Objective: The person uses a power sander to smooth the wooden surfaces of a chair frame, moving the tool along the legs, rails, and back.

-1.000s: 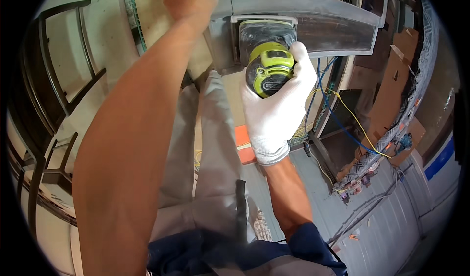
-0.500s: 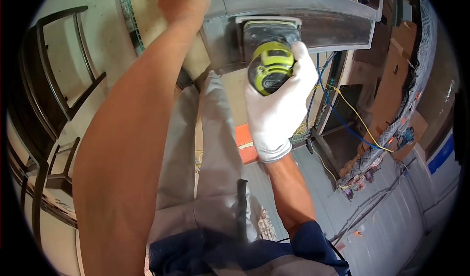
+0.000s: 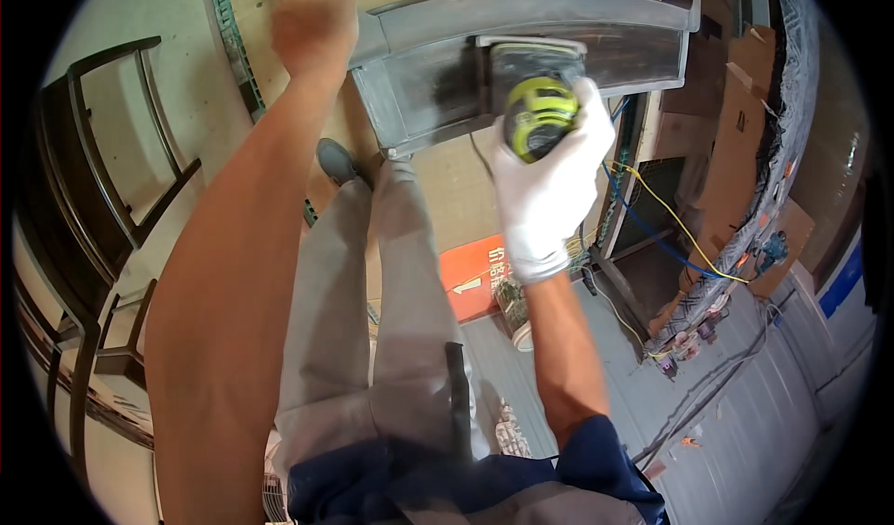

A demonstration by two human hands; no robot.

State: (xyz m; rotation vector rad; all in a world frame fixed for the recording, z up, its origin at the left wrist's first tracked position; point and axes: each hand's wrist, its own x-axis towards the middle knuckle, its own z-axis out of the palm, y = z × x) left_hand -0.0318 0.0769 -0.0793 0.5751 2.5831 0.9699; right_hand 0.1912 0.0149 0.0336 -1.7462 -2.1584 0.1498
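My right hand (image 3: 554,185), in a white knitted glove, is wrapped round the green and black body of a power sander (image 3: 540,115). The sander's flat pad rests on the dark recessed face of a wooden panel (image 3: 424,87) with a greyish, dusty frame. My bare left hand (image 3: 315,24) is closed at the upper left, beyond the panel's left end. A small dark grey edge shows in its grip; most of that thing is cut off by the picture's top.
Dark wooden chair frames (image 3: 130,143) stand at the left. Blue and yellow hoses (image 3: 684,227) hang at the right, near cardboard (image 3: 740,153) and a wrapped rail. An orange sign (image 3: 470,278) lies below the panel, beside a small container (image 3: 514,311). My shoe (image 3: 336,160) is under the panel's left end.
My right hand and the sander have slid to the right along the panel. The left hand sits farther up and left, and my shoe has come into view.
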